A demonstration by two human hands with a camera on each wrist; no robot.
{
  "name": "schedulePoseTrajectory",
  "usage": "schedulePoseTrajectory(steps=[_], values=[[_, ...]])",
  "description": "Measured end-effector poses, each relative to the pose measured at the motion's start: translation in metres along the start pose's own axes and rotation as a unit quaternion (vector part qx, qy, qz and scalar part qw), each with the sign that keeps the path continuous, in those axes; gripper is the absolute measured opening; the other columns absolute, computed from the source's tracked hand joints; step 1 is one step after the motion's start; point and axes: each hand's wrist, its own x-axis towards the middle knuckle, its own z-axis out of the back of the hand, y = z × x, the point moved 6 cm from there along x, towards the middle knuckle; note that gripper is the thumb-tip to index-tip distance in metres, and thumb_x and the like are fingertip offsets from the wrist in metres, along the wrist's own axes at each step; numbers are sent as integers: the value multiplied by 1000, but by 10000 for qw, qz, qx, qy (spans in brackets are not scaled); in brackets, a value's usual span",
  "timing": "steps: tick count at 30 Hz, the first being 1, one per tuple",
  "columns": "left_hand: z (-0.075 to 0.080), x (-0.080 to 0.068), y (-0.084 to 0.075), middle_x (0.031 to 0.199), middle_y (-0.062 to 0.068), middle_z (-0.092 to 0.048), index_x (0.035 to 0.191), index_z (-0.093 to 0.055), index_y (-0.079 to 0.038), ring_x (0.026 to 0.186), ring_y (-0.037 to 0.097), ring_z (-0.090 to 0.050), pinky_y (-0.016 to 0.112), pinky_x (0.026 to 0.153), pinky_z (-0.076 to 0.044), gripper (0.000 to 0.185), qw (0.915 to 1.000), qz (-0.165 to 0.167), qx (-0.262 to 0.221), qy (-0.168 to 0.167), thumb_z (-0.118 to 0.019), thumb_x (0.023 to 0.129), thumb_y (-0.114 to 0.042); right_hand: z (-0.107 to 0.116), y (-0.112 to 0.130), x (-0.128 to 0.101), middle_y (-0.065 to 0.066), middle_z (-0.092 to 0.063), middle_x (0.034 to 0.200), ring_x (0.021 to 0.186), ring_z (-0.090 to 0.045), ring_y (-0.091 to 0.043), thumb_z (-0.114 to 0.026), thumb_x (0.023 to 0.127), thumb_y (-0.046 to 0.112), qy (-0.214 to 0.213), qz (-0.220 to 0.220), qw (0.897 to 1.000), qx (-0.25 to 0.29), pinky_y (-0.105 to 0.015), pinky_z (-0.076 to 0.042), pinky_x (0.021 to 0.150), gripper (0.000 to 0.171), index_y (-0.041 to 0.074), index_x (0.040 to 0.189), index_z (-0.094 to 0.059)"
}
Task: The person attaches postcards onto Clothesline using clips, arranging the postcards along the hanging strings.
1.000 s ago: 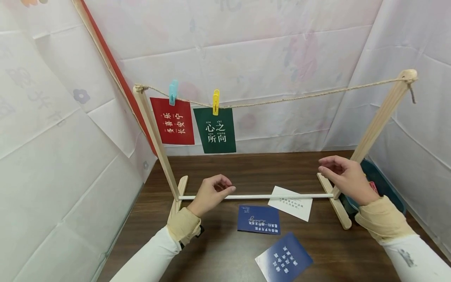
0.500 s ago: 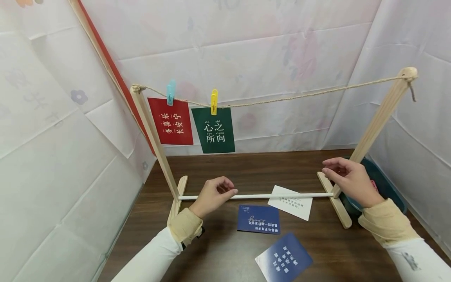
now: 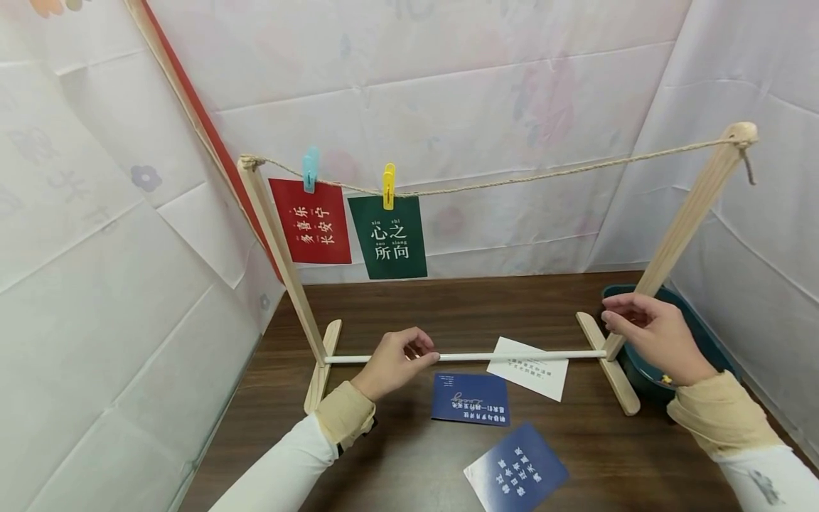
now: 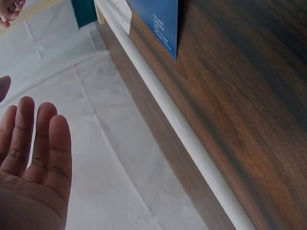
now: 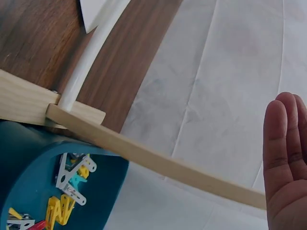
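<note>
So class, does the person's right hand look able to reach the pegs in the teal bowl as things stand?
Probably yes: the right hand hovers just above the teal bowl, whose top is open, with the coloured plastic pegs exposed. Only the slanted wooden post stands close by.

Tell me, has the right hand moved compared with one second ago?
Yes. The right hand has moved right and slightly down, past the wooden post, and is now over the teal bowl.
</note>
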Motion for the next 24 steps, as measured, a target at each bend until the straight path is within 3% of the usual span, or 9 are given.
schedulePoseTrajectory(steps=[14,21,24], values=[[-23,-2,4,94,1,-76,106,-74,-6,86,8,-67,26,79,-59,17,9972,-315,477,487,-85,96,-15,9,-16,-11,30,-70,92,79,-69,6,-73,104,6,-16,-193,9998,49,-11,-56,69,22,-7,121,-72],[-34,-2,7,114,20,-78,117,-74,2,105,32,-74,52,97,-62,31,9947,-240,496,869,-85,96,-17,14,-27,-16,21,-76,97,77,-69,5,-74,104,8,-45,-280,9996,-56,-14,-56,66,24,-7,122,-73],[-38,-1,8,124,19,-78,126,-73,1,114,34,-75,52,102,-61,41,9915,-45,662,1116,-86,95,-23,16,-30,-17,22,-76,97,77,-70,5,-74,103,7,-35,-285,9996,-29,-15,-57,66,24,-8,122,-72]])
